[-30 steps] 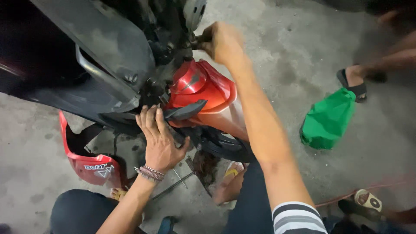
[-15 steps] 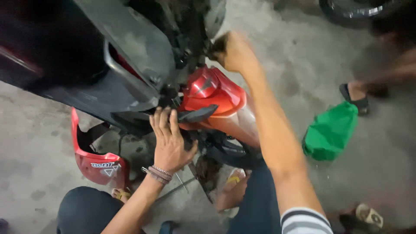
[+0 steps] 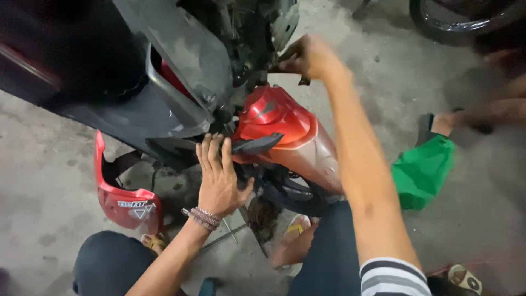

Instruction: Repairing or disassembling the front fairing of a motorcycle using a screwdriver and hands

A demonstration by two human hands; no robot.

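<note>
Since a moment ago the motorcycle fills more of the view and both hands sit a little lower, though each holds the same spot on it. Its red front fender (image 3: 285, 129) is glossy, curved and scuffed pale along the lower flank, with a dark pointed trim piece (image 3: 255, 145) lying across it. Above hang grey body panels (image 3: 181, 49) and a tangle of dark frame parts.

Room is tight: the panels overhang from the upper left, the front tyre (image 3: 290, 194) sits right below the fender, and the person's knees crowd in from underneath. Bare concrete floor (image 3: 49, 219) lies to the left, beside a loose red fairing piece (image 3: 123, 200), and to the right, where a green bag (image 3: 422, 172) rests near another person's sandalled foot (image 3: 438, 126).

Left hand (image 3: 219, 178), fingers spread flat, presses against the dark underside just left of the fender, fingertips touching the trim's base. Right hand (image 3: 309, 57) is curled shut above the fender's top, up by the frame; what it pinches I cannot tell.
</note>
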